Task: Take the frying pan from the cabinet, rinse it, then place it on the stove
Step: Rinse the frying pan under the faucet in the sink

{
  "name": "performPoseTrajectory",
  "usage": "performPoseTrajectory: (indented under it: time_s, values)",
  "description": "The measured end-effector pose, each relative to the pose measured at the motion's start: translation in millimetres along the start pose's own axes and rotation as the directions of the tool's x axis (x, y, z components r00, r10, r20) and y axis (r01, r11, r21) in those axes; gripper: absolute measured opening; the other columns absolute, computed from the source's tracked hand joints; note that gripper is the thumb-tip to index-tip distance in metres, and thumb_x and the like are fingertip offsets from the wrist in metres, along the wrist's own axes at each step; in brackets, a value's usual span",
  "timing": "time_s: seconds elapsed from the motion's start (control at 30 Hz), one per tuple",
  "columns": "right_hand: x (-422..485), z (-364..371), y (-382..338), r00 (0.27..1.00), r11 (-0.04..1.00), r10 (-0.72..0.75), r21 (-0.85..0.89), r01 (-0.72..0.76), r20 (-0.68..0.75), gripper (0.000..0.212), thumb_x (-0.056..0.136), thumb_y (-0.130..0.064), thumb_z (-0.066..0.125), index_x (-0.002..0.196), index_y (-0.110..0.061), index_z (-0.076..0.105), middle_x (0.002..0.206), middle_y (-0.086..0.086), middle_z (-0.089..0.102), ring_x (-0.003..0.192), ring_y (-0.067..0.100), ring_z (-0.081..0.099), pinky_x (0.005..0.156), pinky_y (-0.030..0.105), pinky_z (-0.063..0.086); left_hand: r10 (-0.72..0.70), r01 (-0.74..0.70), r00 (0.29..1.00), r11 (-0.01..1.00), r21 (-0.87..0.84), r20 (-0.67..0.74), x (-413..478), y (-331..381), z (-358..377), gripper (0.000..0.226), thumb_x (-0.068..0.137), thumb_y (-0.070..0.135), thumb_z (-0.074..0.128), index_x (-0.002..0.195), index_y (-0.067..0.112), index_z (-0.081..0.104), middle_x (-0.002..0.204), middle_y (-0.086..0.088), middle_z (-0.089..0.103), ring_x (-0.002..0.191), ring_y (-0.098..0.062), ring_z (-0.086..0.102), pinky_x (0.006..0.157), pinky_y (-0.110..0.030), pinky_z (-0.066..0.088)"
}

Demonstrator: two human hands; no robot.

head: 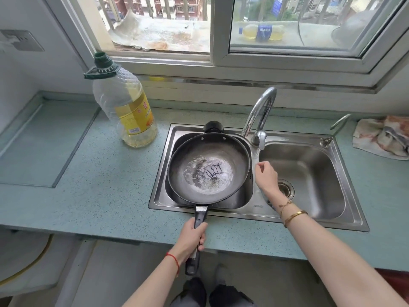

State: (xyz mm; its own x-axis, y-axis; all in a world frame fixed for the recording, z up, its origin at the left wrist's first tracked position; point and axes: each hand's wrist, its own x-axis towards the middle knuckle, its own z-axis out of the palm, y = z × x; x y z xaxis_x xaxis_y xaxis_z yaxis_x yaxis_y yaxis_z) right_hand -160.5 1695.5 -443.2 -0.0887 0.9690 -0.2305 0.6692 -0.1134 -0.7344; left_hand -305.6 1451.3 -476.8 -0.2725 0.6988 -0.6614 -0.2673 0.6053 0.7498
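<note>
A dark round frying pan (234, 156) sits over the left basin of the steel sink (354, 209), with a shallow pool of water in its bottom. My left hand (192, 235) is closed around its long black handle, which reaches out past the counter's front edge. My right hand (265, 176) hovers just right of the pan's rim, over the divider between the basins, fingers loosely curled and holding nothing. The chrome tap (261, 114) arches behind the pan; I see no water stream from it.
A large cooking-oil bottle (126, 103) stands on the green counter (99, 178) left of the sink. A recessed bay (33, 147) lies at far left. A crumpled cloth (382, 136) lies at far right. A second small tap (336, 129) stands behind the right basin.
</note>
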Motion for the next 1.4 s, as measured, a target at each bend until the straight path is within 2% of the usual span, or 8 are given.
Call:
performPoseTrajectory:
  time_s: [0.27, 0.47, 0.63, 0.77, 0.83, 0.97, 1.17, 1.4]
  values:
    - [-30, 10, 4, 0.996, 0.997, 0.055, 0.048, -0.058, 0.067, 0.027, 0.099, -0.021, 0.047, 0.113, -0.003, 0.063, 0.115, 0.018, 0.068, 0.108, 0.038, 0.062, 0.098, 0.048, 0.049, 0.100, -0.087, 0.983, 0.992, 0.088, -0.155, -18, -6, -4, 0.022, 0.095, 0.012, 0.054, 0.083, 0.014, 0.035, 0.064, -0.002, 0.038, 0.038, -0.010, 0.039, 0.036, -0.021, 0.033]
    - [-42, 23, -4, 0.984, 0.995, 0.092, 0.013, -0.095, 0.151, 0.026, 0.096, -0.016, 0.049, 0.108, 0.001, 0.065, 0.109, 0.021, 0.071, 0.108, 0.038, 0.064, 0.095, 0.052, 0.053, 0.204, -0.174, 0.950, 0.974, 0.142, -0.236, -22, 5, -7, 0.022, 0.094, 0.010, 0.055, 0.083, 0.013, 0.036, 0.061, -0.003, 0.036, 0.037, -0.016, 0.039, 0.034, -0.023, 0.034]
    - [-46, 29, -12, 0.990, 0.996, 0.085, 0.005, -0.086, 0.116, 0.026, 0.097, -0.024, 0.044, 0.090, -0.005, 0.061, 0.094, 0.021, 0.073, 0.084, 0.037, 0.068, 0.083, 0.047, 0.057, 0.165, -0.163, 0.969, 0.986, 0.021, -0.183, -24, 14, -11, 0.022, 0.096, 0.009, 0.055, 0.086, 0.012, 0.037, 0.058, -0.005, 0.035, 0.035, -0.011, 0.036, 0.033, -0.020, 0.033]
    - [-42, 27, -16, 0.998, 0.998, 0.050, -0.030, -0.049, 0.039, 0.039, 0.100, -0.026, 0.036, 0.081, -0.003, 0.062, 0.092, 0.021, 0.070, 0.081, 0.032, 0.055, 0.071, 0.034, 0.036, 0.120, -0.127, 0.989, 0.988, -0.083, -0.086, -23, 18, -12, 0.022, 0.098, 0.009, 0.054, 0.084, 0.013, 0.036, 0.053, 0.003, 0.038, 0.038, -0.009, 0.036, 0.034, -0.020, 0.030]
    - [-38, 23, -17, 0.999, 0.999, 0.049, 0.000, -0.049, 0.023, 0.043, 0.100, -0.025, 0.034, 0.086, 0.001, 0.066, 0.092, 0.022, 0.071, 0.083, 0.032, 0.055, 0.073, 0.034, 0.036, 0.104, -0.109, 0.992, 0.991, -0.078, -0.069, -23, 17, -12, 0.023, 0.097, 0.008, 0.054, 0.083, 0.013, 0.036, 0.052, 0.005, 0.039, 0.038, -0.009, 0.036, 0.035, -0.020, 0.030]
    - [-36, 17, -16, 0.999, 0.998, 0.047, 0.046, -0.048, 0.024, 0.043, 0.099, -0.024, 0.035, 0.090, 0.003, 0.067, 0.094, 0.026, 0.071, 0.095, 0.038, 0.062, 0.088, 0.041, 0.049, 0.091, -0.091, 0.992, 0.996, 0.004, -0.092, -26, 17, -20, 0.023, 0.094, 0.007, 0.054, 0.084, 0.014, 0.035, 0.056, 0.000, 0.038, 0.038, -0.011, 0.036, 0.036, -0.021, 0.030]
    - [-33, 16, -10, 0.996, 0.996, 0.065, 0.054, -0.068, 0.053, 0.043, 0.098, -0.023, 0.034, 0.091, 0.004, 0.066, 0.096, 0.027, 0.070, 0.096, 0.039, 0.063, 0.091, 0.041, 0.049, 0.130, -0.106, 0.980, 0.981, 0.161, -0.152, -32, 18, -31, 0.017, 0.092, 0.002, 0.052, 0.087, 0.011, 0.039, 0.059, -0.008, 0.038, 0.037, -0.016, 0.036, 0.035, -0.021, 0.032]
    - [-28, 14, -3, 0.995, 0.995, 0.079, 0.056, -0.083, 0.064, 0.043, 0.098, -0.021, 0.036, 0.093, 0.007, 0.068, 0.099, 0.031, 0.070, 0.099, 0.042, 0.064, 0.095, 0.044, 0.049, 0.277, -0.143, 0.922, 0.893, 0.427, -0.270, -26, 16, -38, 0.017, 0.091, 0.012, 0.059, 0.088, 0.000, 0.047, 0.055, -0.010, 0.048, 0.030, -0.017, 0.043, 0.033, -0.025, 0.037]
